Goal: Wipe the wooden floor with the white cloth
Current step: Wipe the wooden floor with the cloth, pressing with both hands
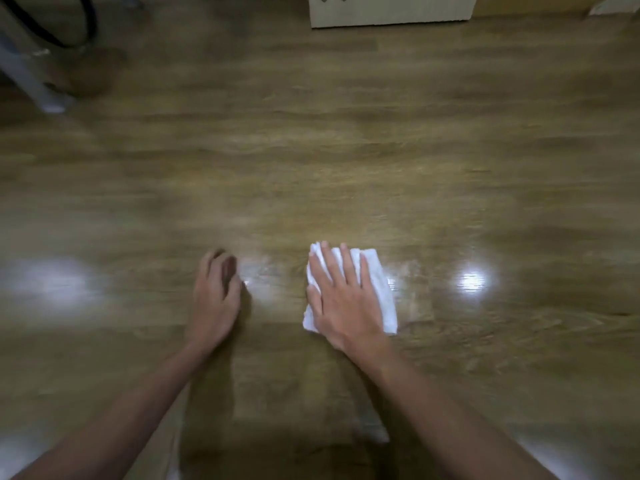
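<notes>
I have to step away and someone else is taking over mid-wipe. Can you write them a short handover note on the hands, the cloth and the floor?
Right hand: flat, fingers straight, pressing the white cloth onto the wooden floor.
Left hand: on the bare floor beside the cloth, fingers loosely curled, holding nothing.
Done: cannot tell how much has been wiped; the frame is blurred and the floor shows only light glare.
Left: keep wiping the floor, including the stretch toward the white cabinet.

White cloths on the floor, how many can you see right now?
1. The white cloth lies flat on the wooden floor, pressed under the right hand. The left hand holds none. Another could lie outside the view.
</notes>
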